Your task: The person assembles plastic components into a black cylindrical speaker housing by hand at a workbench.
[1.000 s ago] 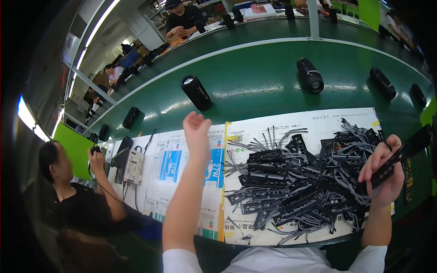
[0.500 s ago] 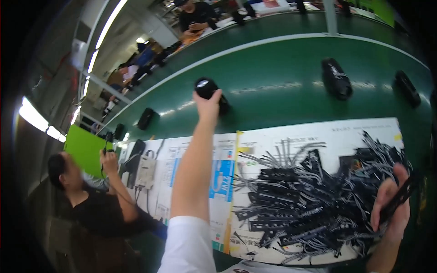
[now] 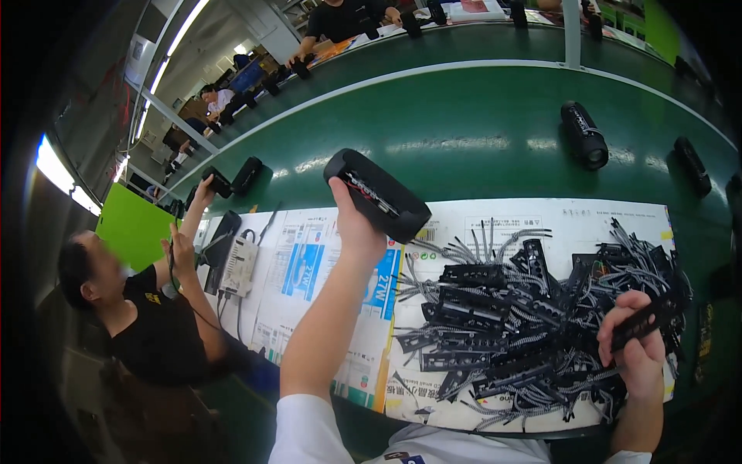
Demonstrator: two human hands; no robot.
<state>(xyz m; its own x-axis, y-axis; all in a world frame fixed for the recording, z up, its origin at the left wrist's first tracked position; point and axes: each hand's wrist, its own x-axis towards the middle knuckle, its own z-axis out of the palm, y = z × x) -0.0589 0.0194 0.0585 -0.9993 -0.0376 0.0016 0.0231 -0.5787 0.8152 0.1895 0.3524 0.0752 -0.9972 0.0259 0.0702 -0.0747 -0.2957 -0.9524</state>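
My left hand (image 3: pixel 360 232) is wrapped round a black cylindrical portable speaker (image 3: pixel 379 195) and holds it tilted over the far edge of the cardboard. A strip of pale lettering and a thin red line show on the speaker's upper side. On the right, my right hand (image 3: pixel 635 344) grips a long black plastic strip (image 3: pixel 655 315) with holes along it. Beneath and beside that hand spreads a tangled pile of similar black strips (image 3: pixel 495 340) with grey braided cords. The pile lies on a white cardboard sheet (image 3: pixel 495 210).
Beyond the cardboard runs a green conveyor (image 3: pixel 479 116) carrying several speakers, among them one at the right (image 3: pixel 583 135). A co-worker (image 3: pixel 127 309) sits at the left, one hand on another speaker (image 3: pixel 217 182). Near them stands a grey box (image 3: pixel 238 267) with cables.
My left hand has drawn the speaker from the conveyor toward me and turned it lengthwise. My right hand has shifted left over the pile with the strip. The co-worker's arm now reaches to the conveyor.
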